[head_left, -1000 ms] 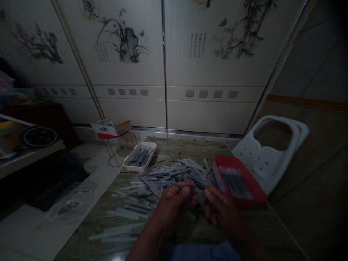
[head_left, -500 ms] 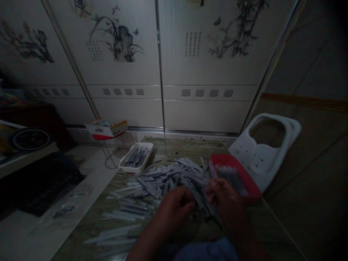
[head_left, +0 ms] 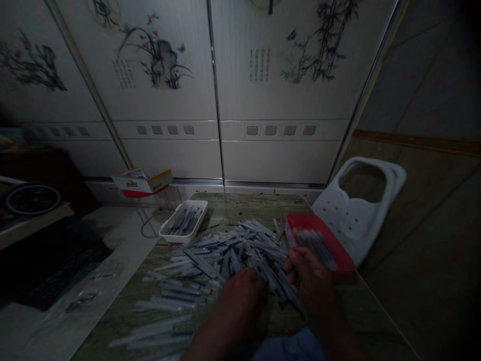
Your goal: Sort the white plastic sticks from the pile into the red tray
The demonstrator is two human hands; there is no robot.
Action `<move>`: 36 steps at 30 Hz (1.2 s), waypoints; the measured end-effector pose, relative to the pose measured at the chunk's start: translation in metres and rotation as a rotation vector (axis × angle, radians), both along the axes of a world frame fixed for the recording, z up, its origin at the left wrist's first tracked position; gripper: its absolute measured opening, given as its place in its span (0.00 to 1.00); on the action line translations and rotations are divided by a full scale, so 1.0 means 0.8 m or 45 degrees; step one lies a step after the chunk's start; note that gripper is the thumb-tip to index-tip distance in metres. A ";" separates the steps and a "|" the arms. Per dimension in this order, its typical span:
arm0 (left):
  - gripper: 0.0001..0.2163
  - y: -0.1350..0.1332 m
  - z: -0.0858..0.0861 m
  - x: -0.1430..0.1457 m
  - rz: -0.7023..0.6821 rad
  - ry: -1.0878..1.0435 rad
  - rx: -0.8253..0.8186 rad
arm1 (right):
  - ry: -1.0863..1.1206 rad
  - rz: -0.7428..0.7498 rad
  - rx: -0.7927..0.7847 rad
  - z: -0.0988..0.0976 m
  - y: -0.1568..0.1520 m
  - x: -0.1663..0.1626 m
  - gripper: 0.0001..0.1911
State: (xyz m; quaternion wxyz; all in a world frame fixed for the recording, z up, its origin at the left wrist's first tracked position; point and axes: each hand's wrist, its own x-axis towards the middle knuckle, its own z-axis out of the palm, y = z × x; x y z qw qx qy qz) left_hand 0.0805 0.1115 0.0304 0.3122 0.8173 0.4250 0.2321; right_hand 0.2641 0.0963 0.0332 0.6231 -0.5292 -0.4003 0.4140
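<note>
A loose pile of thin, pale, pen-like sticks point(head_left: 225, 250), several with dark parts, covers the middle of the table. My left hand point(head_left: 242, 296) is at the near edge of the pile, back of the hand up, fingers curled down and closed; what is in them is hidden. My right hand point(head_left: 310, 273) is closed at the pile's right side, thumb and fingertips drawn together. Whatever it pinches is too dark and small to make out. Just beyond it is a red bin point(head_left: 343, 250) holding more of the pale sticks. A white tray point(head_left: 177, 238) with dark-tipped sticks stands at the far left.
Separate groups of sticks point(head_left: 158, 331) lie along the left side of the green, wood-grained table point(head_left: 221, 205). A white folding chair point(head_left: 361, 205) leans beyond the right edge. An open carton point(head_left: 141, 184) rests on a red stool point(head_left: 146, 192) behind the table's left corner.
My left hand has dropped lower, its fingers turning down against the sticks. The right hand stays almost in place. The whole view has shifted slightly.
</note>
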 end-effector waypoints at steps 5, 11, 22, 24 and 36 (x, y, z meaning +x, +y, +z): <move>0.05 -0.002 0.004 -0.005 -0.075 -0.106 -0.038 | -0.016 -0.020 0.000 0.001 0.000 -0.001 0.18; 0.09 0.008 0.016 -0.011 0.298 -0.852 -0.447 | -0.073 -0.052 -0.052 0.006 -0.005 -0.001 0.19; 0.08 0.044 -0.008 -0.027 0.836 -1.719 -0.893 | -0.300 0.034 -0.031 -0.001 -0.008 -0.004 0.19; 0.06 0.044 -0.009 -0.028 0.850 -1.735 -0.891 | -0.376 0.037 -0.026 -0.003 -0.007 -0.005 0.19; 0.06 0.040 0.001 -0.025 0.816 -1.758 -0.900 | -0.529 0.010 -0.003 0.006 -0.012 -0.010 0.18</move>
